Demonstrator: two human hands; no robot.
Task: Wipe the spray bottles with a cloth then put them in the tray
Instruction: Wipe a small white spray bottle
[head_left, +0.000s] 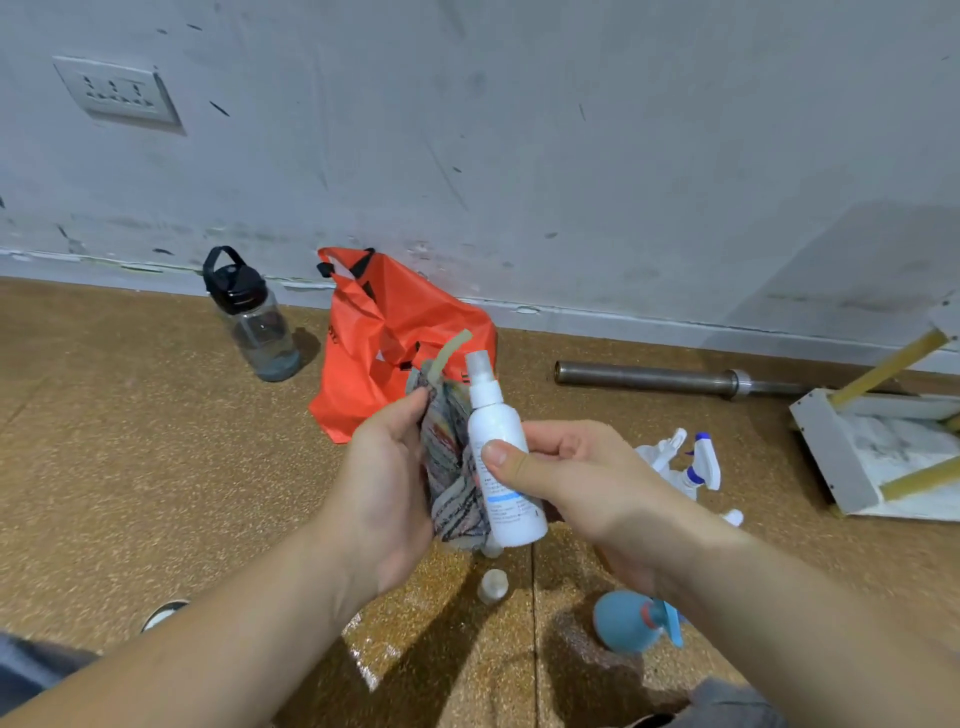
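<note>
Head view. My right hand (587, 478): fingers grasp the white spray bottle (496, 426), nozzle up and slightly tilted. My left hand (384, 467): fingers clenched round the cloth (452, 467), which touches the bottle's side. Trigger bottles (691, 462) lie on the floor just beyond my right fingers. White tray (831, 457) sits farther right.

Lit evenly, moderately bright. Noted soft shadows and glare on floor (130, 441), slight blur on cloth (452, 467), wide-angle bowing along wall (519, 156) base.

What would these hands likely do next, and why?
Probably wrap the cloth round the bottle and rub down it. The left hand grips the cloth right beside the bottle, and the right hand pinches the bottle at its middle, so most of its surface is bare.
</note>
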